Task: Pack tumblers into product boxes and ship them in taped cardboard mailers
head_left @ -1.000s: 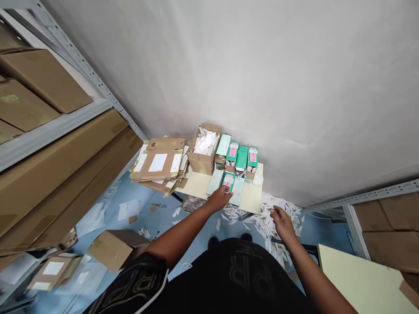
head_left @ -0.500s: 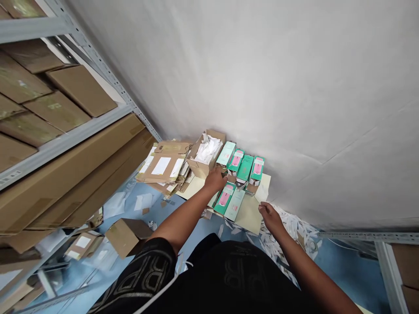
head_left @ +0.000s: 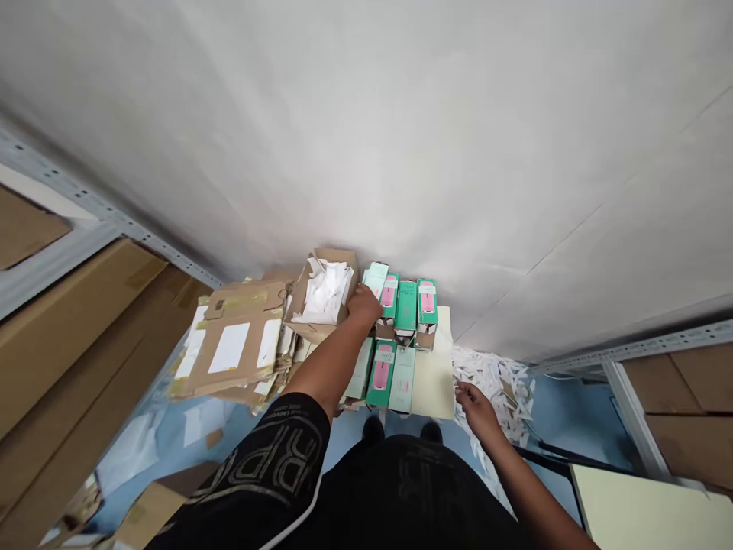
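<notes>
My left hand (head_left: pixel 364 303) reaches to the back row of upright green boxes (head_left: pixel 405 304) on a small pale table (head_left: pixel 431 374) and closes on the leftmost pale green box (head_left: pixel 375 277), right beside an open brown carton (head_left: pixel 321 294) filled with white paper. In front of that row lie flat green boxes (head_left: pixel 382 372), one showing a pink picture. My right hand (head_left: pixel 474 403) hovers low at the table's front right corner with its fingers loosely curled and nothing in them.
A stack of flattened cardboard with white labels (head_left: pixel 234 347) lies left of the table. Metal shelving with long brown cartons (head_left: pixel 69 328) stands on the left. White paper scraps (head_left: pixel 495 382) litter the blue floor at the right. Another pale tabletop (head_left: pixel 647 508) is at the bottom right.
My left hand moved from the flat boxes at the front up to the back row beside the brown carton. The head view swung right and closer. My right hand stayed near the table's right corner.
</notes>
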`<state>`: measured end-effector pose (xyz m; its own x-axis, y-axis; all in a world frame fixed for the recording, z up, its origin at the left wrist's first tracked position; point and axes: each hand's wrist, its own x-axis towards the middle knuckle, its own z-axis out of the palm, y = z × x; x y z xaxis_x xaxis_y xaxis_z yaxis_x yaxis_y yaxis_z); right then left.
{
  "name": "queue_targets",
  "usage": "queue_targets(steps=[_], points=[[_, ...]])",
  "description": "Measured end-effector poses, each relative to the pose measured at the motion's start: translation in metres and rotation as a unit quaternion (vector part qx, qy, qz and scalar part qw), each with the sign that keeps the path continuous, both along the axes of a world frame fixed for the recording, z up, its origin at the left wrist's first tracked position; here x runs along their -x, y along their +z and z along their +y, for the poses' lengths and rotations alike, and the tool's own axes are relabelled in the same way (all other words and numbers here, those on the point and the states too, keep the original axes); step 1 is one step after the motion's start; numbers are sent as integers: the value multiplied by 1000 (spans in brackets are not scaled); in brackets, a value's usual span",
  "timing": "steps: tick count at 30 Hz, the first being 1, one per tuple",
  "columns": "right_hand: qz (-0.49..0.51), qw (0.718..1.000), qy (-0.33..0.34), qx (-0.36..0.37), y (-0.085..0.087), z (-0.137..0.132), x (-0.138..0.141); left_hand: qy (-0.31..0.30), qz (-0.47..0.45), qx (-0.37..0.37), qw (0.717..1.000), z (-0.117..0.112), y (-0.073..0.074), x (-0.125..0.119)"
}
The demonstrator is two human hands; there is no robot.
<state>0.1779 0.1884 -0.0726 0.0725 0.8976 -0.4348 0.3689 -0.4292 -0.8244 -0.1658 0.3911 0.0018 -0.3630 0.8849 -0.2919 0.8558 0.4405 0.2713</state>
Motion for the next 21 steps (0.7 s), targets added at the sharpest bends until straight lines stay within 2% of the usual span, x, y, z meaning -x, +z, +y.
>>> queue_targets(steps=[2,4,9,12,14,16,19,21], points=[[7,1000,-19,-10,4,-7,12,-16,-6,5,1000,-4,4,4],[15,999,-30,-29,6,-14,24,-28,-7,10,1000,-6,13,11],[8,997,-57,-47,9,-33,46,-58,-92,18,994,-8,55,31],[15,997,-64,-39,15,-42,52,-125,-195,-8,973,-20,79,32],[29,997,-72,-29,24,-44,54,-181,-262,-23,948,-35,91,21],[56,993,-97,-24,39,-42,53,-220,-305,-19,926,-54,100,1],[138,976,-163,-32,68,-38,46,-285,-366,2,886,-87,107,-46],[218,952,-208,-43,87,-40,35,-325,-392,21,860,-110,107,-85]])
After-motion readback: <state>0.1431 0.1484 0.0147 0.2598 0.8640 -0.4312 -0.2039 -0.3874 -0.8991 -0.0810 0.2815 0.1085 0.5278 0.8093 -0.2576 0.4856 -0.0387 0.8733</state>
